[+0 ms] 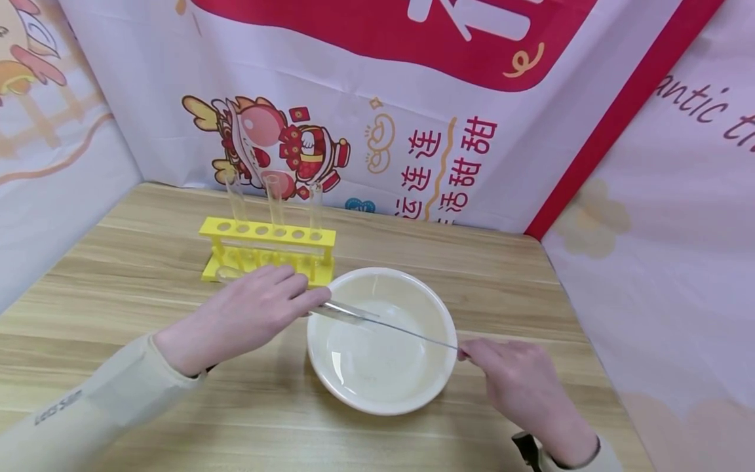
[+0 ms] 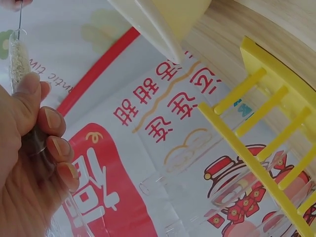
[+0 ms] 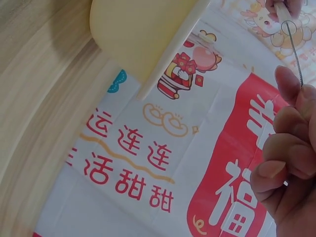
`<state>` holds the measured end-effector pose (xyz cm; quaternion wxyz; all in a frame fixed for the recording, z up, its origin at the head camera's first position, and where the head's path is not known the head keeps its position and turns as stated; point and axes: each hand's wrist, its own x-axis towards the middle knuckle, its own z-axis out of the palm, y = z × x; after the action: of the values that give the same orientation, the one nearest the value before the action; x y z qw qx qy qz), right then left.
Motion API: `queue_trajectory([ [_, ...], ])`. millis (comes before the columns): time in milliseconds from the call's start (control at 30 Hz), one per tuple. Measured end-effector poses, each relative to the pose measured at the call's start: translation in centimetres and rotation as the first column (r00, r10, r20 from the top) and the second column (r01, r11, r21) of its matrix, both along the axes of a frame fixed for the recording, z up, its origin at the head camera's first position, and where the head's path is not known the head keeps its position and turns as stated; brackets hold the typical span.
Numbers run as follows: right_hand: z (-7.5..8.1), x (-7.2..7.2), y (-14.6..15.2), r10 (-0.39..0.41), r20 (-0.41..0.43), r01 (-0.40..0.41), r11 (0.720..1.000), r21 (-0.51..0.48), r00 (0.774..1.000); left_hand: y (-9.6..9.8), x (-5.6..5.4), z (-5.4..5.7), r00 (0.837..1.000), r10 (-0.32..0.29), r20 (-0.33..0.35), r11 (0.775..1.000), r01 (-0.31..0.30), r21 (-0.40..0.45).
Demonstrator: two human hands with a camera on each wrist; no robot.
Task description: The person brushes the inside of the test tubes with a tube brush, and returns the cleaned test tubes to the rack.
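Observation:
My left hand [image 1: 248, 311] grips a clear glass test tube [image 1: 342, 311], tilted with its mouth over the white basin [image 1: 436, 387]. The tube's rounded end pokes out past the hand near the rack. Inside the tube, pale bristles of a test tube brush [image 2: 19, 61] show in the left wrist view. My right hand [image 1: 525, 380], right of the basin, pinches the thin twisted wire handle [image 1: 413, 333] of this brush. The wire stretches across the basin into the tube's mouth. Water seems to be in the basin, though its level is hard to tell.
Behind the left hand stands a yellow test tube rack [image 1: 268, 237] with three upright clear test tubes, including the middle tube [image 1: 274, 200]. The wooden table [image 1: 495, 282] is bounded by printed cloth [image 1: 354, 72] at the back and sides.

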<state>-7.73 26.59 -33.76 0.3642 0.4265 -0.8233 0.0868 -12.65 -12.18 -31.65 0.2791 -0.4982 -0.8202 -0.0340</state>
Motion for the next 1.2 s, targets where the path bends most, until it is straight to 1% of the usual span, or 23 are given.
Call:
queue_trajectory([
  [233, -0.2, 0.0, 0.7, 0.012, 0.046, -0.012, 1.0, -0.01, 0.999, -0.3, 0.1, 0.2, 0.999, 0.036, 0.04, 0.998, -0.034, -0.055],
  [333, -0.2, 0.0, 0.9, 0.021, 0.064, -0.02, 1.0, -0.015, 0.998, -0.4, 0.1, 0.2, 0.999, 0.035, 0.037, 0.998, -0.033, -0.055],
  [433, -0.2, 0.1, 1.0, 0.025, 0.079, -0.024, 1.0, -0.016, 0.997, -0.4, 0.0, 0.1, 1.0, 0.021, 0.012, 0.999, -0.021, -0.037],
  [533, -0.2, 0.1, 1.0, 0.027, 0.078, -0.026, 0.999, -0.019, 0.997, -0.4, 0.0, 0.0, 1.0, 0.009, -0.014, 1.0, -0.009, -0.017],
  [600, -0.2, 0.2, 1.0, 0.028, 0.072, -0.026, 0.999, -0.02, 0.997, -0.4, 0.0, 0.0, 1.0, 0.007, -0.018, 1.0, -0.007, -0.015],
  [733, -0.2, 0.2, 1.1, 0.03, 0.06, -0.029, 0.999, -0.024, 0.998, -0.6, 0.0, 0.0, 1.0, 0.015, 0.004, 0.999, -0.015, -0.038],
  [900, -0.3, 0.4, 1.4, 0.023, 0.078, -0.022, 1.0, -0.014, 0.997, -0.7, 0.0, 0.0, 0.999, 0.028, 0.027, 0.998, -0.026, -0.061],
  [1033, -0.3, 0.4, 1.6, 0.02, 0.091, -0.019, 1.0, -0.015, 0.996, -0.7, 0.0, -0.1, 0.999, 0.03, 0.032, 0.998, -0.028, -0.06],
  [1200, -0.4, 0.5, 1.6, 0.017, 0.07, -0.015, 1.0, -0.024, 0.997, -0.7, 0.0, -0.1, 1.0, 0.02, 0.014, 0.999, -0.019, -0.038],
])
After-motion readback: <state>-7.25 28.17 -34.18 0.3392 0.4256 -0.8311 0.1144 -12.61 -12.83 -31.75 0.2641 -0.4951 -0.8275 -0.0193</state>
